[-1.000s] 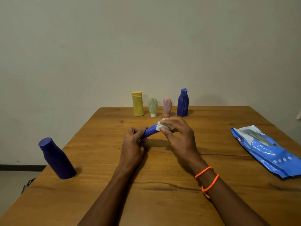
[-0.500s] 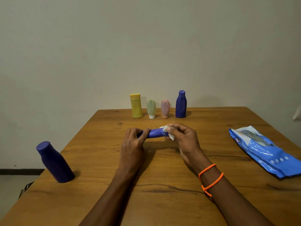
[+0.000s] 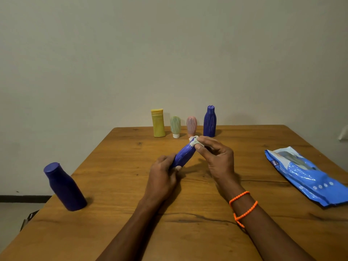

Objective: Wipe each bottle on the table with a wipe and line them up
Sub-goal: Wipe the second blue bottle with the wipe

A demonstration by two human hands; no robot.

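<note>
From the head camera, both hands are up over the middle of the wooden table (image 3: 116,185). The left hand (image 3: 160,178) has its fingers curled round the lower end of a small blue bottle (image 3: 183,155), thumb tip pressed against its base, and holds it tilted, the top angled up and away toward the right. The right hand (image 3: 216,157) pinches a crumpled white wipe (image 3: 195,141) between thumb and fingers, and that wipe sits right on the bottle's upper end. Two orange bead bracelets (image 3: 243,206) ring the right wrist.

Along the far edge, four bottles stand upright in a row: a yellow bottle (image 3: 158,123) on the left, a pale green bottle (image 3: 175,126) on its white cap just beside it, then a pink bottle (image 3: 191,124), its foot hidden behind the wipe, and a tall blue bottle (image 3: 209,121) at the right end. They stand close together but apart from one another.

Off near the left edge stands a dark purple bottle (image 3: 65,186), well apart from the row; whether its lean is real or the wide lens cannot be told. On the right lies a blue wipes packet (image 3: 308,176), flat on the table.
</note>
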